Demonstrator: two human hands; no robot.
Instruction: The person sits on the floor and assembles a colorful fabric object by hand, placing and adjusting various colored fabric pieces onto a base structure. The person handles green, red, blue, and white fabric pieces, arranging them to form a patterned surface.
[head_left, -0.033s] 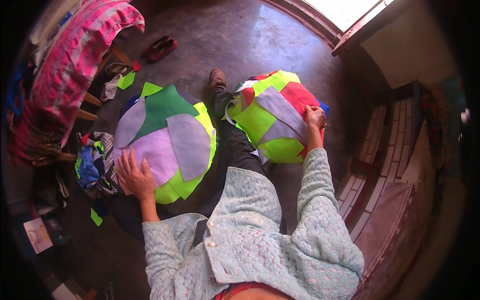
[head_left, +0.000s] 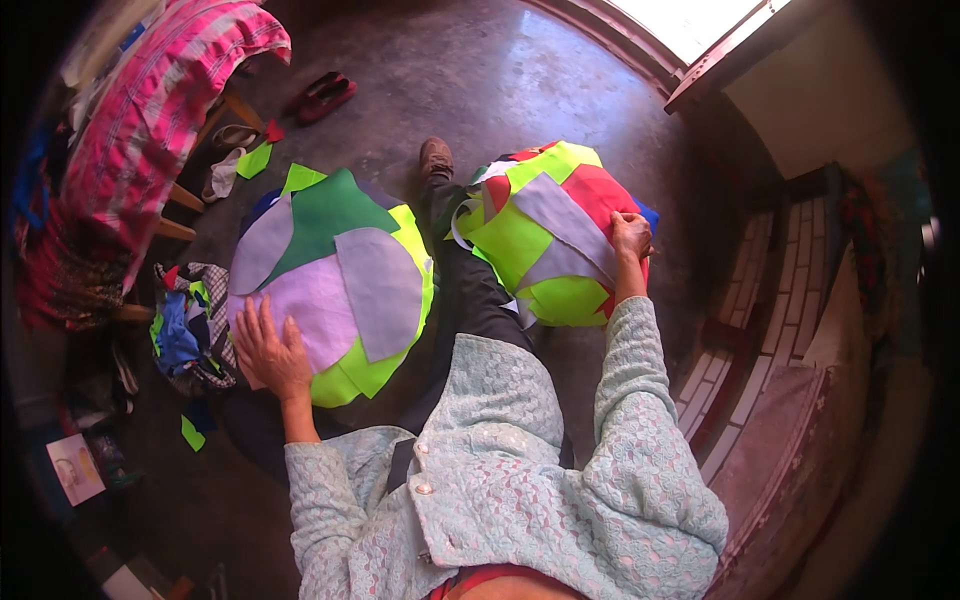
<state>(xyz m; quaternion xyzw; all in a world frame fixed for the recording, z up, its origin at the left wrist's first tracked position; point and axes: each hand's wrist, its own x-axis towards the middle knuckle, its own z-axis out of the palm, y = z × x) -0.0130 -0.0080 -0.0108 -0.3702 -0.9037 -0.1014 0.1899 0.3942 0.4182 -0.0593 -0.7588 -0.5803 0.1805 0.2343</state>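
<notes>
On a rounded heap at the left lie overlapping cloth pieces: a dark green piece (head_left: 335, 220), a grey piece (head_left: 380, 290), a pale pink piece (head_left: 315, 305) and lime edges. My left hand (head_left: 272, 350) rests flat on the pink one, fingers slightly spread. At the right is a second heap, with lime cloth (head_left: 515, 240), a grey strip (head_left: 565, 225) and a red cloth piece (head_left: 592, 192). My right hand (head_left: 631, 236) has its fingers closed at the edge of the red piece; its fingertips are partly hidden. What lies beneath both heaps is covered.
A checked bag (head_left: 205, 335) of scraps, with a blue cloth (head_left: 178, 325), sits left of the left heap. Lime scraps (head_left: 254, 161) and dark red shoes (head_left: 326, 98) lie on the floor. Pink plaid cloth (head_left: 150, 130) drapes over wooden furniture. A slatted bench (head_left: 750, 330) stands right.
</notes>
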